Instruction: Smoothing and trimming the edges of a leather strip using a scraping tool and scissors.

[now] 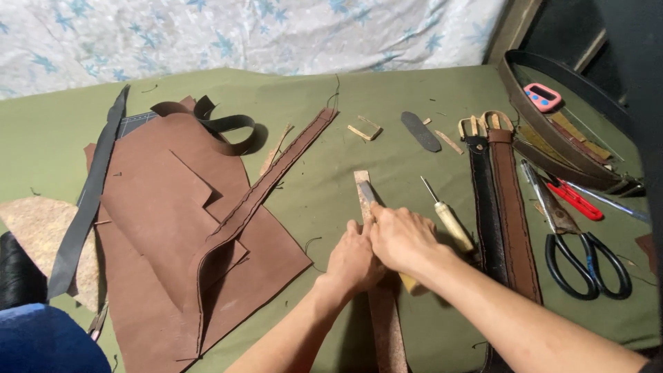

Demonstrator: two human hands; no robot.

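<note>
Your hands cover much of what you are working on: the near end of the narrow leather strip point(385, 324) runs out of the bottom edge, and its middle is hidden under your palms. Only the tip of the metal blade point(367, 193) shows past your fingers, lying flat on the strip's far end; its handle is buried in your right hand point(400, 238), whose grip is closed around it. Your left hand point(353, 261) presses down on the strip just beside the right, fingers touching it; whether it pinches the strip or only pins it, you cannot tell. The strip lies on the green counter point(324, 200), between the large brown leather sheet point(173, 228) and the wooden-handled awl point(449, 221).
</note>
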